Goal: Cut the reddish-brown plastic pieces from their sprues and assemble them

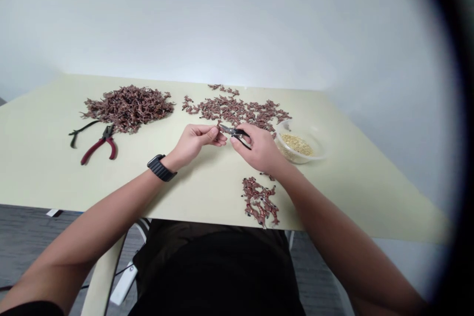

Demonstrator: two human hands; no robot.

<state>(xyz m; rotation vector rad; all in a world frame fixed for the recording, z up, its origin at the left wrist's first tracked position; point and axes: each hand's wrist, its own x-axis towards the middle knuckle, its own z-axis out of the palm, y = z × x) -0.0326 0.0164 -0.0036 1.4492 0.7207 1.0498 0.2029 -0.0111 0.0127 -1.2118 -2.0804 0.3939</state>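
Observation:
Over the middle of the table my left hand [202, 138] is closed in a pinch on a small brown figurine [218, 126], held upright at the fingertips. My right hand [259, 145] is wrapped round black-handled pliers [240, 136]. The tips of the pliers touch or nearly touch the figurine; which of these I cannot tell. Just right of that hand sits a clear plastic bowl [318, 156] with small gold-coloured metal pieces [297, 144] in it. Beyond both hands lies a loose spread of brown figurines [237, 111].
A tall heap of brown figurines [131, 106] stands at the left. In front of it lie red-handled pliers [99, 145] and a black tool [77, 133], partly under the heap. A small group of figurines [259, 202] lies near the table's [200, 202] front edge. A wall rises behind.

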